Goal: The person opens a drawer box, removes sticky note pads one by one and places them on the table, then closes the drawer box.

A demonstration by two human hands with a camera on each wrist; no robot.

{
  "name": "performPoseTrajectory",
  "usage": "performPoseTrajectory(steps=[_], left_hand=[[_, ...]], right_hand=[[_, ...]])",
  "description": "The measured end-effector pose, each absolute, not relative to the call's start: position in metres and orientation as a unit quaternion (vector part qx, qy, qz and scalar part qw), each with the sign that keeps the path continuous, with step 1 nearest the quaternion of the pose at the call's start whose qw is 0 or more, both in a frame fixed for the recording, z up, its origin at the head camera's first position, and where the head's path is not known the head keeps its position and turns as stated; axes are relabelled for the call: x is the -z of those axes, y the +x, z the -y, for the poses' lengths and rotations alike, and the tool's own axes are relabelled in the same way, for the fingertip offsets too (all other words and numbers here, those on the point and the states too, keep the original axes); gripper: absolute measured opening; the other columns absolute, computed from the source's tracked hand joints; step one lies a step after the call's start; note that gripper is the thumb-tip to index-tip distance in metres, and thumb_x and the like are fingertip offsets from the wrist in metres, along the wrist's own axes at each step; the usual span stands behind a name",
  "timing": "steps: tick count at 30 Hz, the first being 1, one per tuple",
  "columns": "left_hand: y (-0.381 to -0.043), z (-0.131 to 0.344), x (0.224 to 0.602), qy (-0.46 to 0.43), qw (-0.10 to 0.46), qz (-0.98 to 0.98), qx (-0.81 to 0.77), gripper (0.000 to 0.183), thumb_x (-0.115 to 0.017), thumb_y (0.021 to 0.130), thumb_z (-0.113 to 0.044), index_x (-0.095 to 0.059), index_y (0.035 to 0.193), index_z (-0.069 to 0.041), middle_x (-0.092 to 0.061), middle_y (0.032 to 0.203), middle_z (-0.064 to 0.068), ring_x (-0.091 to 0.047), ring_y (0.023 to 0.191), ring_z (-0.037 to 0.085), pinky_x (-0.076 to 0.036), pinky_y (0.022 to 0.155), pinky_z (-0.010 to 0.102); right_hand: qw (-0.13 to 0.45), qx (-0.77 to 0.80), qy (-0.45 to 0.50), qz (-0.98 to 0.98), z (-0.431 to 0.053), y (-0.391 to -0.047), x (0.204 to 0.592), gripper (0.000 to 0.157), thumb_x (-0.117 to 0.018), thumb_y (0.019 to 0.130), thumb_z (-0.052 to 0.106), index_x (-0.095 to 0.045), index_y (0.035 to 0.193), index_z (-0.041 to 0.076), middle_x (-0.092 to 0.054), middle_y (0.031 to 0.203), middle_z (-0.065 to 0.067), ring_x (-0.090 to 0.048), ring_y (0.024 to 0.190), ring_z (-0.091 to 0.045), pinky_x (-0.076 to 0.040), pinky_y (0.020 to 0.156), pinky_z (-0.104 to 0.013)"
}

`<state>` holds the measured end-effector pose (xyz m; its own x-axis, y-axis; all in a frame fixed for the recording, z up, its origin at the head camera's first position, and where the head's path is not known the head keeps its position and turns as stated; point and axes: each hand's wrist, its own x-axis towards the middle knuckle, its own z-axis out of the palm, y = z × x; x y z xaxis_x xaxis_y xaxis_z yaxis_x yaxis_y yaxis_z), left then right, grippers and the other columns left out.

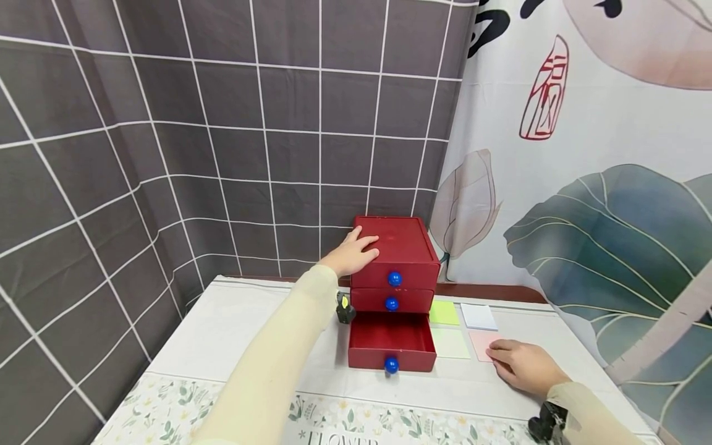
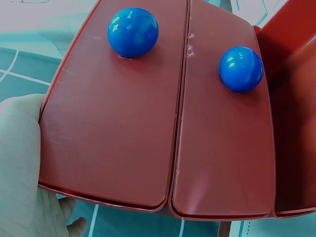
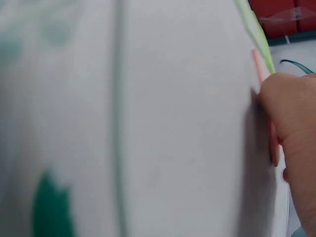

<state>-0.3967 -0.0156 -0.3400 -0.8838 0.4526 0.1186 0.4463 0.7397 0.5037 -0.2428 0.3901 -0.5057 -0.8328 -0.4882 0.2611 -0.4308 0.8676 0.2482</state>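
My left hand (image 1: 351,252) rests on the top left of a red drawer box (image 1: 408,238), its fingers spread over the top. In the left wrist view, blue round knobs (image 2: 133,32) stand out from the box's two closed upper drawers. The bottom drawer (image 1: 391,358) is pulled out, and its inside shows bare red. At the right, my right hand (image 1: 525,366) pinches the right edge of a pink sticky note pad (image 1: 481,343). In the right wrist view that pad (image 3: 274,148) shows edge-on beside the thumb, partly hidden by the hand.
A bright green pad (image 1: 444,313), a pale green pad (image 1: 450,343) and a white-blue pad (image 1: 479,317) lie right of the box. The white table (image 1: 245,321) has a floral strip along its front. A dark grid curtain (image 1: 289,154) and a printed cloth (image 1: 500,123) hang behind.
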Motion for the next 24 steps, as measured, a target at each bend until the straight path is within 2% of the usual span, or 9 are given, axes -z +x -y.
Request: performPoseTrajectory(steps=[7,11,15,19,24], left_hand=[[-0.397,0.016,0.341,0.238,0.006,-0.933,-0.268,0.054,-0.041,0.091,-0.051,-0.036,0.141,-0.032,-0.006,0.153,0.002,-0.004,0.138,0.022,-0.022,0.104,0.051],[-0.396,0.016,0.341,0.239,0.009,-0.933,-0.269,0.055,-0.041,0.090,-0.051,-0.035,0.141,-0.032,-0.005,0.153,0.003,-0.004,0.139,0.023,-0.022,0.104,0.052],[-0.398,0.015,0.341,0.240,0.008,-0.934,-0.266,0.054,-0.040,0.091,-0.051,-0.036,0.141,-0.033,-0.005,0.153,0.003,-0.003,0.139,0.022,-0.021,0.104,0.052],[-0.398,0.015,0.340,0.239,0.005,-0.935,-0.261,0.053,-0.040,0.091,-0.052,-0.036,0.141,-0.033,-0.005,0.153,0.003,-0.003,0.139,0.021,-0.021,0.104,0.052],[-0.397,0.014,0.339,0.238,0.005,-0.936,-0.259,0.053,-0.040,0.091,-0.051,-0.036,0.141,-0.032,-0.005,0.153,0.004,-0.003,0.139,0.022,-0.022,0.104,0.052]], right_hand=[[0.173,0.032,0.218,0.960,-0.390,-0.245,0.505,0.026,-0.068,0.078,0.030,-0.072,0.101,0.019,-0.062,0.104,0.003,-0.061,0.095,-0.017,-0.049,0.079,-0.040],[0.232,0.011,0.239,0.943,-0.386,-0.250,0.500,0.024,-0.069,0.077,0.030,-0.071,0.099,0.021,-0.063,0.102,0.004,-0.062,0.093,-0.016,-0.050,0.077,-0.040],[0.306,-0.016,0.285,0.908,-0.370,-0.254,0.484,0.025,-0.070,0.072,0.023,-0.069,0.097,0.020,-0.064,0.092,0.003,-0.062,0.080,-0.015,-0.051,0.066,-0.039],[0.353,-0.032,0.342,0.870,-0.346,-0.256,0.468,0.025,-0.064,0.073,0.020,-0.067,0.098,0.020,-0.062,0.078,0.011,-0.056,0.062,-0.002,-0.048,0.053,-0.029],[0.356,-0.054,0.420,0.833,-0.313,-0.254,0.456,0.022,-0.055,0.082,0.023,-0.067,0.100,0.019,-0.062,0.076,0.017,-0.052,0.055,0.008,-0.044,0.049,-0.018]])
